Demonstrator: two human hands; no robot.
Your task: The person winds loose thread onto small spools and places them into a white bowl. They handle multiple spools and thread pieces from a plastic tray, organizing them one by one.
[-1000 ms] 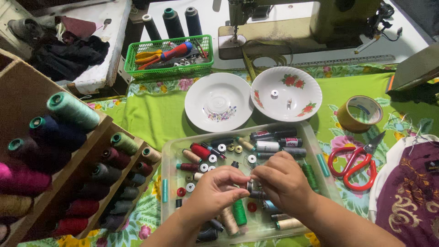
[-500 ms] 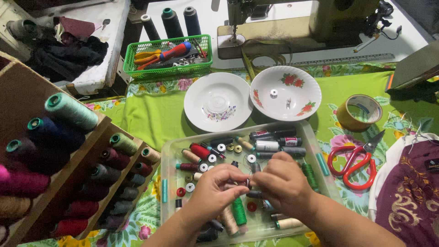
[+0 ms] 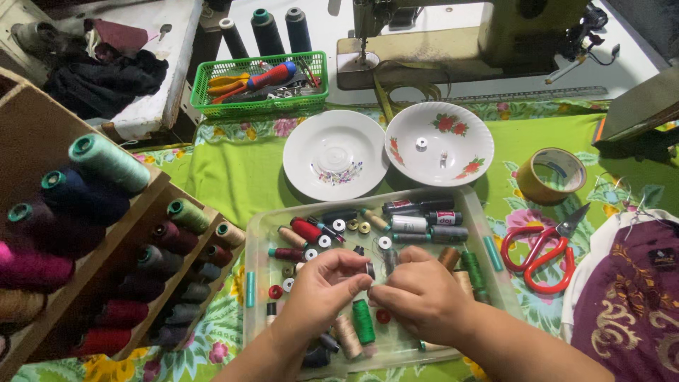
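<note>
Both hands meet over the clear plastic rectangular tray (image 3: 257, 233) full of thread spools and bobbins, low centre on the tabletop covered by a green floral cloth (image 3: 233, 173). Left hand (image 3: 322, 286) and right hand (image 3: 421, 293) come together fingertip to fingertip, pinching a small dark bobbin (image 3: 370, 269) between them just above the tray; how much of it each hand grips is hard to tell. Under the hands lie a green thread spool (image 3: 363, 320) and a beige thread spool (image 3: 347, 335); a red spool (image 3: 306, 230) sits toward the tray's upper left, and black-and-white labelled spools (image 3: 423, 213) line its upper right. Beyond the tray stand a plain white plate with pins (image 3: 334, 154) and, just beside it on the right, a white bowl with red flower print (image 3: 438, 143) holding a small bobbin. A roll of brown packing tape (image 3: 552, 175) lies right of the bowl; red-handled scissors (image 3: 541, 251) sit just beside the tray's right edge, with maroon embroidered fabric (image 3: 626, 304) at far right. A green plastic basket with tools (image 3: 262, 83) stands at the back, three dark thread cones (image 3: 265, 28) behind it, a sewing machine (image 3: 460, 42) to its right. A wooden rack of large thread cones (image 3: 85, 233) fills the left side.
</note>
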